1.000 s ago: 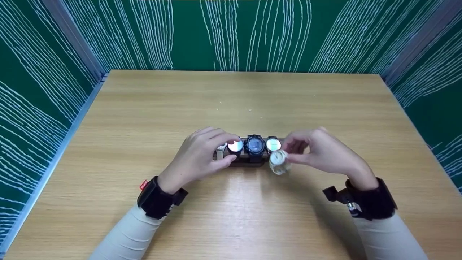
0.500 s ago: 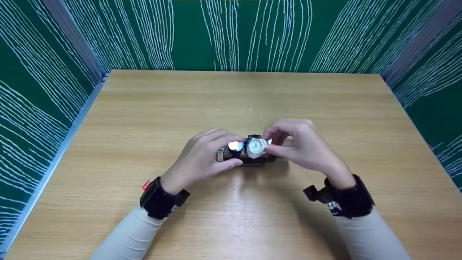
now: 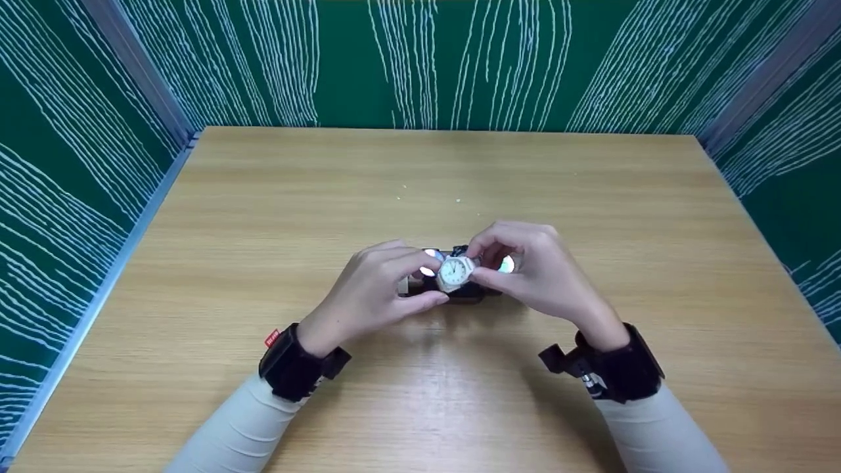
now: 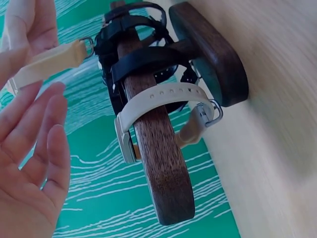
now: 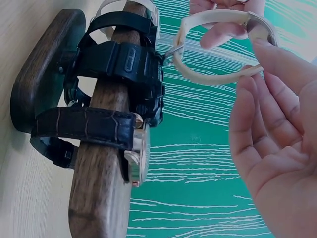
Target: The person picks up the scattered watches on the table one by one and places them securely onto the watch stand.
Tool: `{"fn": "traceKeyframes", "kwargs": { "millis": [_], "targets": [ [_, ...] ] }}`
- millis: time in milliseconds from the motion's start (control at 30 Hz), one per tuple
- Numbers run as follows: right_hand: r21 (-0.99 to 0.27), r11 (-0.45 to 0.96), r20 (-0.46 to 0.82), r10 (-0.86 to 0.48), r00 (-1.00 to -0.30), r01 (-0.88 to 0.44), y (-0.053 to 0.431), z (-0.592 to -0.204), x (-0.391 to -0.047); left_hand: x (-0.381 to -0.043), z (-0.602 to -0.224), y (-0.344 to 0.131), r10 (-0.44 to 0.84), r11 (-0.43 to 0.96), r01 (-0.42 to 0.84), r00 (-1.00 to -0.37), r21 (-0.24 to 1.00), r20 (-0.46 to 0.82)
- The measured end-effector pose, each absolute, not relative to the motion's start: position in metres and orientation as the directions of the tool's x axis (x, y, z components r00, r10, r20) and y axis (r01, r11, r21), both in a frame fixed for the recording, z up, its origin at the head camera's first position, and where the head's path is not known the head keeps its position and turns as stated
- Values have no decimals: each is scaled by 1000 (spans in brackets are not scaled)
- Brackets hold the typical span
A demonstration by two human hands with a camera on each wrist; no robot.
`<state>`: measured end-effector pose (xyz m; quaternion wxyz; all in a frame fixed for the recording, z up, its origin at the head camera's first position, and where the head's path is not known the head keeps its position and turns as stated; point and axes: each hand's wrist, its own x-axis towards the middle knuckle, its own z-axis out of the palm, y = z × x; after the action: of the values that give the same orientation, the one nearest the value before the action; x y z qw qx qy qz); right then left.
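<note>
My right hand (image 3: 535, 272) pinches a cream watch (image 3: 453, 271) by its right side, between thumb and fingers, above the wooden watch stand (image 4: 161, 173). Its closed strap makes a loop in the right wrist view. My left hand (image 3: 378, 279) is at the watch's left, thumb and index finger parted, tips close by its face. On the stand's bar, a white-strapped watch (image 4: 163, 99) hangs at the left end, then a black-strapped watch (image 4: 143, 64) and a chunky black watch (image 5: 119, 62). A brown leather-strapped watch (image 5: 84, 126) with a gold-toned case hangs toward the right end.
The stand's dark wooden base (image 5: 44, 64) rests on the light wood table (image 3: 433, 394). A few white specks (image 3: 458, 200) lie behind it. Green panels (image 3: 348, 59) with white lines surround the table at the back and sides.
My right hand has carried the cream watch leftward, from the stand's right part to in front of its middle, beside my left hand. The left hand has shifted slightly right.
</note>
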<state>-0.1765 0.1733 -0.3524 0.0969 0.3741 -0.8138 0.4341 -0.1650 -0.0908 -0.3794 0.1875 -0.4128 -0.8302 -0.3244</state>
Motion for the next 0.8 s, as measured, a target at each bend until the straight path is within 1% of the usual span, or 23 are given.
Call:
{"fn": "traceKeyframes", "kwargs": {
  "millis": [167,300,567,800],
  "targets": [
    [-625,322,504,-529,-683,-711,172,-353,-176,-165,-380,-91,547,428,813,-581,394,603],
    [-627,328,495,-533,-686,-707,173,-353,-177,-165,-379,-92,547,404,819,-573,407,610],
    [-633,329,455,-576,-680,-701,176,-353,-176,-166,-376,-93,551,326,805,-588,496,592],
    [-642,351,407,-598,-691,-682,177,-351,-175,-165,-374,-95,545,329,790,-606,517,580]
  ]
}}
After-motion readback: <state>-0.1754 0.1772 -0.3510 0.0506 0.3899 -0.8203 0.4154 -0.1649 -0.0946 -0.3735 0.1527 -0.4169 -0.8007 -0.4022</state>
